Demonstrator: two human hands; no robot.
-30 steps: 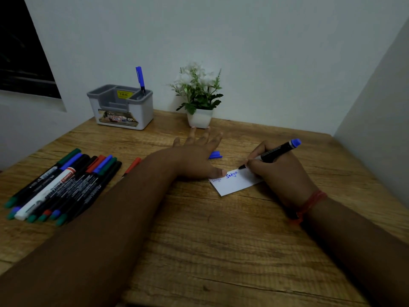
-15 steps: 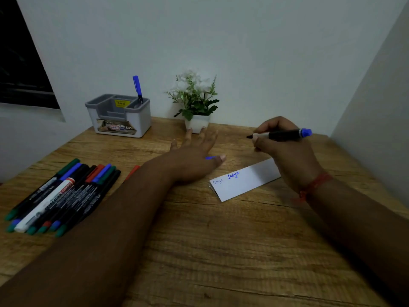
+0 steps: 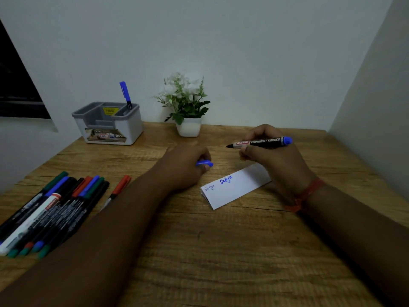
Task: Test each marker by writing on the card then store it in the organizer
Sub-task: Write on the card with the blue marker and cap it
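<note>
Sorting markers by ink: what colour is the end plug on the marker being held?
Blue, on the marker in the right hand; head view.

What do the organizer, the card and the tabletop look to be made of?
Organizer: probably moulded plastic, smooth grey and white walls with a sticker. Card: matte white paper or thin card, with a folded edge. Tabletop: wood or wood-look laminate, with visible grain lines.

A wooden worktop (image 3: 221, 258) with a strong grain runs back into a corner between two pale walls. At its far edge, close to the back wall (image 3: 243, 52), stands a small plant (image 3: 183, 100) with white flowers and green leaves in a white pot (image 3: 189, 129). Up on the left a dark window (image 3: 15, 89) cuts into the wall, with a pale sill beneath it.
</note>
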